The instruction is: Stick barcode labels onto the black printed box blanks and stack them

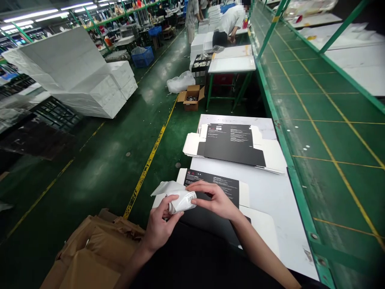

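Between my two hands is a roll of white labels (180, 199) with barcodes printed on it; a loose strip of it sticks out to the left. My left hand (162, 222) grips the roll from below and the left, thumb and fingers closed on it. My right hand (213, 198) pinches its right end with thumb and fingertips. Beneath the hands lies a flat black-and-white printed carton (231, 186) on the white tabletop (288, 200). Farther up the table rests a stack of similar flat cartons (228, 144).
Brown cardboard (93, 257) is piled at lower left. A green rail (296, 192) edges the table's right side. Ahead stand an open cardboard box (191, 98), a white bag (181, 82) and another table (231, 64). White foam blocks (99, 88) stand at left. A person (231, 24) bends over farther back.
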Tool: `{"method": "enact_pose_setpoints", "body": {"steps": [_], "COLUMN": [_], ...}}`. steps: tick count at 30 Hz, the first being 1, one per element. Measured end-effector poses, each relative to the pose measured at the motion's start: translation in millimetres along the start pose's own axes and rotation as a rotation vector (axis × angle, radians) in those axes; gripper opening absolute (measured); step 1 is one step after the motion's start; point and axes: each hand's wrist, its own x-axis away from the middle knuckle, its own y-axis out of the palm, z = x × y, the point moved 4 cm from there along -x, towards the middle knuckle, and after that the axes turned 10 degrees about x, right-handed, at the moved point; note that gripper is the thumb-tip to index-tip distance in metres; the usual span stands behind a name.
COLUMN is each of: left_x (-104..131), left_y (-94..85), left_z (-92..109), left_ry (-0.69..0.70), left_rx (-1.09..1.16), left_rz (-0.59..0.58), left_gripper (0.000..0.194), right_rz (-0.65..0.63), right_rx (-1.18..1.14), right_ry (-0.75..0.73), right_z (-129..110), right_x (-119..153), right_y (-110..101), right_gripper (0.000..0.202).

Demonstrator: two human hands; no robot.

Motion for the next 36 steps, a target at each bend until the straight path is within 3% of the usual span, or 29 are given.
{"method": "enact_pose_setpoints", "body": {"steps": [7, 15, 26, 31, 36], "left_x": [0, 0, -1, -1, -3], "left_y": [-2.7, -5.7, -4.8, -5.0, -7.3], "left_z": [-2, -1, -2, -4, -7], "left_ry": [-0.002, 0.013, 0.095, 0.127, 0.101], "left_rx": [0.017, 0.031, -0.01, -0.119, -0.14], "left_rz": [0.018, 0.028, 0.036, 0.034, 0.046], "left_gripper": [0.04, 0.038, 0.037, 0.034, 0.034], "right_rz": [0.08, 0.109, 0.093, 0.125, 0.202], "right_rx": [-0.277, -0.098, -0.16, -0.014, 0.191], "right_ry": [0.078, -0.024, 0.063, 0.056, -0.044], "right_z": [9, 0, 5, 6, 5], "right_x": [-1, -4, -4, -3, -2], "right_y": [10, 10, 12, 11, 14], "right_gripper": [0.032, 0.021, 0.015, 0.011, 0.015]}}
